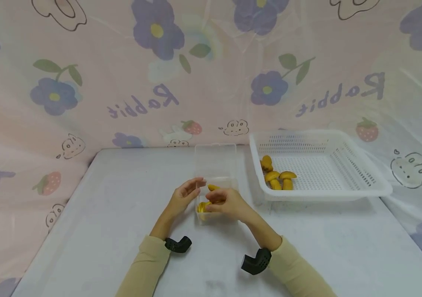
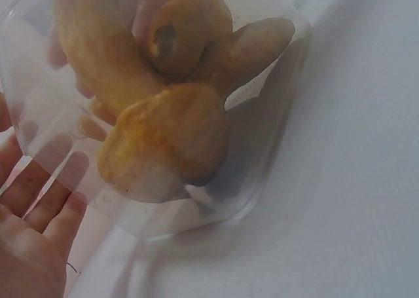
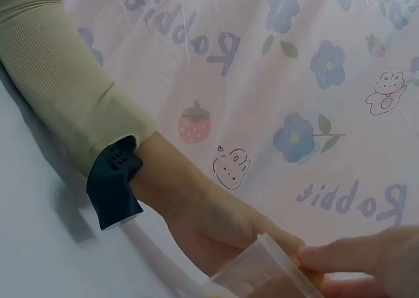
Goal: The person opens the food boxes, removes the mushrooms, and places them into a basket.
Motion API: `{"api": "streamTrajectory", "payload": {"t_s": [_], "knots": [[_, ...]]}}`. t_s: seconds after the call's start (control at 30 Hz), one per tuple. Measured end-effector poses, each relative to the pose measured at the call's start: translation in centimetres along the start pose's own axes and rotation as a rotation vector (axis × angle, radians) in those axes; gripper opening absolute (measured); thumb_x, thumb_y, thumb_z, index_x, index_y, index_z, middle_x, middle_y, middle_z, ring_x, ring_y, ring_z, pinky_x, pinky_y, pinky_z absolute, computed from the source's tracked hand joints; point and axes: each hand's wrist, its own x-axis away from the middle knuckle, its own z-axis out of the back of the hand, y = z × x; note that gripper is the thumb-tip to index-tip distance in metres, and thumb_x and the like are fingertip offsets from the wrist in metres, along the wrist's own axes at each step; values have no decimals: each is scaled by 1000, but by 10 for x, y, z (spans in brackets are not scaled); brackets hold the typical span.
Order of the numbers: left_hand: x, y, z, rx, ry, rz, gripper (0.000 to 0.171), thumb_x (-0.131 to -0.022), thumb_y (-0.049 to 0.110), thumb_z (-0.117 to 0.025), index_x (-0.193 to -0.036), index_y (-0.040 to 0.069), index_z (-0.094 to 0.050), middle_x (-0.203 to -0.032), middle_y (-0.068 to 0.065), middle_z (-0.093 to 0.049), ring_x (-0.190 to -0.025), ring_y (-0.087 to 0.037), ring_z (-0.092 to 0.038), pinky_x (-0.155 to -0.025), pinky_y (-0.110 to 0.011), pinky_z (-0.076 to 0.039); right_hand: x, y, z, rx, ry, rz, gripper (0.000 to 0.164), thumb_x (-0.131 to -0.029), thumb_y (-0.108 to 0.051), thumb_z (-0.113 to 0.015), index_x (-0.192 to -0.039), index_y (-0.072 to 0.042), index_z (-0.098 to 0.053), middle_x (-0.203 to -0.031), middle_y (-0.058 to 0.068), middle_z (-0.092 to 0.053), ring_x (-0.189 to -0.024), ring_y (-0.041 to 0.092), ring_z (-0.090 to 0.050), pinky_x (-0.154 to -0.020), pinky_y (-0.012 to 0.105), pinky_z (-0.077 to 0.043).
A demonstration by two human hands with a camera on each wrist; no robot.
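A clear plastic box (image 1: 202, 218) with its lid (image 1: 215, 159) hinged back stands in front of me. Several yellow-brown mushrooms (image 2: 163, 141) lie inside it, showing through the wall in the left wrist view. My left hand (image 1: 183, 198) is at the box's left side, its fingers (image 2: 49, 203) fairly straight along the wall. Over the box's right side, my right hand (image 1: 231, 204) reaches in with curled fingers and pinches a mushroom (image 1: 212, 187). In the right wrist view a bit of orange shows between its thumb and fingers (image 3: 353, 255), close to the rim.
At the right stands a white perforated basket (image 1: 322, 192) with several mushrooms (image 1: 288, 179) along its left side. Both rest on a white table (image 1: 140, 173). A patterned curtain (image 1: 211, 82) hangs behind. Black wrist devices (image 1: 257, 262) sit on both forearms.
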Motion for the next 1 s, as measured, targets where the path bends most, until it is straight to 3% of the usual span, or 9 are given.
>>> {"api": "streamTrajectory", "payload": {"t_s": [0.43, 0.6, 0.77, 1.0], "knots": [[-1, -3, 1, -29, -6, -35, 42, -101, 13, -49, -139, -4, -43, -138, -31, -50, -137, -34, -45, -104, -8, -40, 4, -7, -1, 98, 34, 24, 28, -84, -13, -73, -105, 6, -71, -104, 20, -73, -89, 23, -71, -77, 26, -60], [-2, 1, 0, -41, 9, -4, 43, -101, 16, -49, -140, -1, -43, -139, -26, -52, -138, -30, -45, -104, -7, -39, 5, -11, 1, 139, 71, 52, 27, -88, -11, -68, -107, 9, -69, -105, 23, -72, -90, 29, -72, -77, 30, -61], [-2, 4, -1, -42, 13, 22, 43, -101, 18, -49, -140, 0, -44, -140, -25, -52, -138, -33, -44, -106, -10, -39, 6, -13, 3, 102, 109, 23, 26, -92, -11, -63, -109, 9, -68, -103, 22, -73, -93, 31, -72, -80, 33, -61], [-1, 2, -1, -30, 13, 25, 42, -101, 15, -48, -140, 0, -44, -140, -26, -52, -138, -37, -43, -104, -8, -40, 5, -12, 6, 58, 117, -23, 28, -95, -14, -60, -113, 5, -68, -113, 20, -71, -100, 30, -70, -85, 34, -60]]}}
